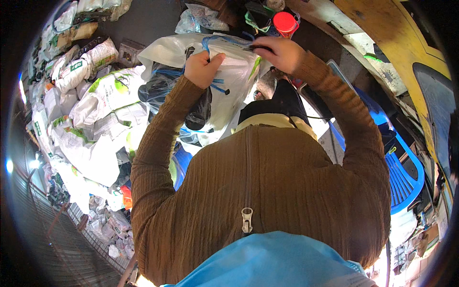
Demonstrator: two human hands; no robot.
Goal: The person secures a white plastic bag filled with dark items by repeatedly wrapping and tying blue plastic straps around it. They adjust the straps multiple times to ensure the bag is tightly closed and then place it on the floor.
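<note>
left hand (204, 70) curled at blue cords (165, 72) over white plastic sack (233, 107), right hand (281, 52) pinched near sack's far-right edge, both holds unclear, red-lidded container (285, 23) beyond sack

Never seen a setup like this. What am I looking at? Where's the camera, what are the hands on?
No robot here: a person works with two bare hands. The single picture comes from a wide fisheye camera on their head, looking down, so edges bend. The brown sweater is their own.

The left hand and right hand are at a blue strip above a white plastic sheet or bag; their exact grips are hard to tell. Dark items lie against it. White sacks pile up at left; a blue chair stands at right.
</note>
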